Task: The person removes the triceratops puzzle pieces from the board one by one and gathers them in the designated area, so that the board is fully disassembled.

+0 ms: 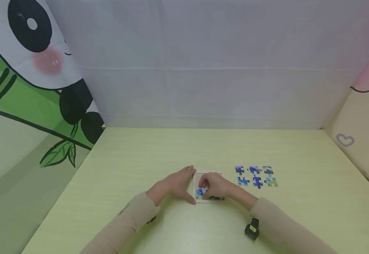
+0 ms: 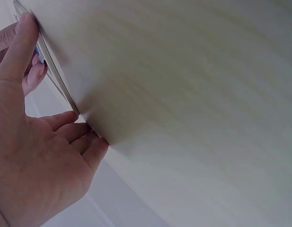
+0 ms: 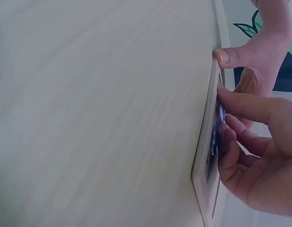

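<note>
Nearest the camera, two beige sleeves [image 1: 286,225] reach in over the pale table [image 1: 152,151], and both hands are at the shallow puzzle tray [image 1: 209,202]! The left hand [image 1: 179,181] is spread along its left edge, thumb at the near corner, fingertips towards the far one, apparently bracing it. The right hand [image 1: 217,185] is bent over the tray, thumb and curled fingers closed about a blue piece [image 3: 221,115]; whether that piece sits flush, the hand hides. Picture shows along the tray's near side, while the far-left part looks pale and unfilled. Off to the right, six loose pieces [image 1: 257,181] lie on the table in two rows of three. This looks like the fitting step, mid-puzzle. The next move calls for lining up tab with gap and pressing flat, the tray held firm; a nudge too hard could shift the neighbours.
</note>
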Available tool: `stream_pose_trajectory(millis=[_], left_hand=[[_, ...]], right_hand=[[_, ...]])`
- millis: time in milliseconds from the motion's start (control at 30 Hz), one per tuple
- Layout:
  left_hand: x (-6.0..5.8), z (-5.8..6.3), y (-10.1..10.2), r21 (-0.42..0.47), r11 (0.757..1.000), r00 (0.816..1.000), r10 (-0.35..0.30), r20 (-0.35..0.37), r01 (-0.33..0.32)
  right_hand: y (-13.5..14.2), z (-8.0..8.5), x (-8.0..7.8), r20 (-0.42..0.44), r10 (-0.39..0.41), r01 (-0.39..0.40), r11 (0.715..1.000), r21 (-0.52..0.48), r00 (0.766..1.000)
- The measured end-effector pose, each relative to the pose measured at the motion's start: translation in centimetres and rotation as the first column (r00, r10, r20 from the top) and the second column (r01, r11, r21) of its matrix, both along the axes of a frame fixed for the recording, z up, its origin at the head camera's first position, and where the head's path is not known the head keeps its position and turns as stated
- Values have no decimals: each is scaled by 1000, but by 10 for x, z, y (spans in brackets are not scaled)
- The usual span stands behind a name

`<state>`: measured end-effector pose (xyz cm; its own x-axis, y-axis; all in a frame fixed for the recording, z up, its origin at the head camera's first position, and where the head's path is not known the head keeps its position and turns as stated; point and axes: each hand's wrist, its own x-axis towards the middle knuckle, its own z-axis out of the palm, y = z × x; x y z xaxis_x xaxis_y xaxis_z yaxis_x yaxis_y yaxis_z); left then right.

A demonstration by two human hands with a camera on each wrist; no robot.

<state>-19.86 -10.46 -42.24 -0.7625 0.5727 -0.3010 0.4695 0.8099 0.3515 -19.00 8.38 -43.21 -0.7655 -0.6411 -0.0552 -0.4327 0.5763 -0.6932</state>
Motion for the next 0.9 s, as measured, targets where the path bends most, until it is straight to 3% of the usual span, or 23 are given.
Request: stream_pose_trajectory(millis=[200, 433, 900], left_hand=[[1, 1, 0, 0, 1000, 1000, 6, 0, -6], [1, 2, -1, 12, 1000, 1000, -9, -3, 9], [1, 1, 0, 12, 1000, 1000, -6, -5, 6]], right_hand=[[-3, 4, 4, 51, -50, 51, 998, -23, 997], [-4, 3, 7, 48, -73, 74, 997, -23, 996], [-1, 6, 9, 24, -44, 45, 997, -64, 999]])
